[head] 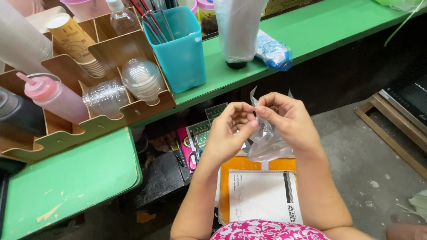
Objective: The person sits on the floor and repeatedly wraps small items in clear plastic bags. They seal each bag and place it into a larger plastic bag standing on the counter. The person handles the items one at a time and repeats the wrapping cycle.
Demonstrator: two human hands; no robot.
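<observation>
Pink floral cloth point(267, 231) lies closest to the lens, with a white and orange parcel point(262, 195) just beyond it and, above the parcel, a thin clear plastic bag point(268, 143) held between both hands. Left hand point(227, 135) and right hand point(288, 122) are each pinched shut on the bag's top edge, fingertips nearly meeting. Judged risk: the slippery film may slide out of so small a pinch, or tear if pulled unevenly, and drop onto the parcel.
</observation>
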